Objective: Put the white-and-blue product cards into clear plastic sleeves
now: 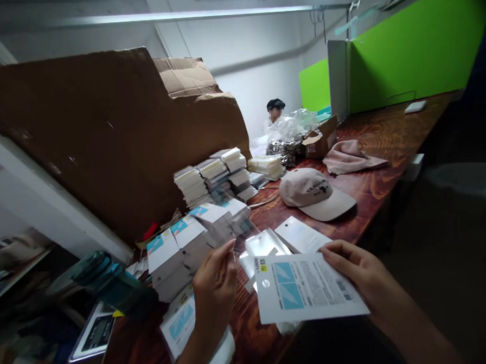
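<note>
My right hand (357, 271) pinches a white printed card (313, 287) by its upper right corner. The card has blue panels, small text, a barcode and a round hole. To its left, my left hand (216, 286) is raised with the fingers pinched together; anything thin between the fingertips cannot be made out. Behind the held card lie clear plastic sleeves (265, 246) and another white card (300, 234). Stacks of similar cards (188, 233) stand just beyond my left hand. More printed cards (179, 321) lie under my left forearm.
Beyond the card stacks rise paper piles (192, 187) against a large cardboard sheet (81, 136). A cap (308, 192), a pink cloth (351, 157) and an open box (322, 140) sit to the right. A blue bottle (114, 286) stands left. Another person (275, 112) is at the back.
</note>
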A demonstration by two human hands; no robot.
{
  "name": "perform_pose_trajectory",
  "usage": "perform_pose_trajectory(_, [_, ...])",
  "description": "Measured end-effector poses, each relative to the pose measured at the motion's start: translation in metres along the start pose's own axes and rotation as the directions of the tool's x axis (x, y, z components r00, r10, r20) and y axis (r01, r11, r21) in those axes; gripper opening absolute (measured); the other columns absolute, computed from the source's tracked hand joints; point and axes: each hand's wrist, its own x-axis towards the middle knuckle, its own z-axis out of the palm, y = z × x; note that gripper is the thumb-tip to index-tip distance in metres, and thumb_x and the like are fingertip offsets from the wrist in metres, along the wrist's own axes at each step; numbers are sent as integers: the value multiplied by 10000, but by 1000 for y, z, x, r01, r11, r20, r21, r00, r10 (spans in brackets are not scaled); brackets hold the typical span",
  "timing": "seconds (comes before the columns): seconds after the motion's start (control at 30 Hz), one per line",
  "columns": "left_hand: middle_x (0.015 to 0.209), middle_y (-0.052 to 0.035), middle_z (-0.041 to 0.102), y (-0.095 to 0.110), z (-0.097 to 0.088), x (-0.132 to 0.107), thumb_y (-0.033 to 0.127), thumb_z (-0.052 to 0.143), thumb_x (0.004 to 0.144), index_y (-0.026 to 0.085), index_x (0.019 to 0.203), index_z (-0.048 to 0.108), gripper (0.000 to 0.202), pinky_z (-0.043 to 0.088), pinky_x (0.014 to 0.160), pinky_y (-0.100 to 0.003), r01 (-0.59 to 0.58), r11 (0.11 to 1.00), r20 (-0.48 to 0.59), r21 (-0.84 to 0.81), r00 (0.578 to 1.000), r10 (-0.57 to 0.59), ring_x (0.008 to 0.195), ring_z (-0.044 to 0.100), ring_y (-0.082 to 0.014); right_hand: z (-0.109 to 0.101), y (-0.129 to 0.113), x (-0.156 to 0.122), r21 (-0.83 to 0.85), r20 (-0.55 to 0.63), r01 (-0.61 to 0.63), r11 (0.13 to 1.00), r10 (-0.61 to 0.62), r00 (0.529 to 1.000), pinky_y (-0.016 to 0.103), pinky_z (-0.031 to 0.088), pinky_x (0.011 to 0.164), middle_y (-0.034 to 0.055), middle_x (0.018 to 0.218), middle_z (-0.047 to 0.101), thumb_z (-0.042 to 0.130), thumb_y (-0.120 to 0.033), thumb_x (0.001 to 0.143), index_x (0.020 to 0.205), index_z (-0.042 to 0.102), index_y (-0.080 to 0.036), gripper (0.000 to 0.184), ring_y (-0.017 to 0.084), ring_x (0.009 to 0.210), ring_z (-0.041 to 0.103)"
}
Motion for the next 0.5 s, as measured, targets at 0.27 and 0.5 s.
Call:
perform_pose_trajectory(0.27, [959,-86,742,18,5,-9,409,638,815,177,1085,629,356,578,844,-347,380,750,90,-541,913,-398,929,704,-231,0,22,12,10,6,54,998,-54,998,202,467,467,-6,621,650,798,-407,676,817,630,-168,325,131,538,605])
perform_pose_trajectory(0.5, [1024,-59,712,21,7,-12,418,628,819,211,1114,626,361,544,777,-229,441,766,89,-469,886,-456,924,679,-175,11,38,11,78,-63,116,990,-111,992,231,488,525,-11,699,656,763,-431,723,877,611,-193,322,145,621,598])
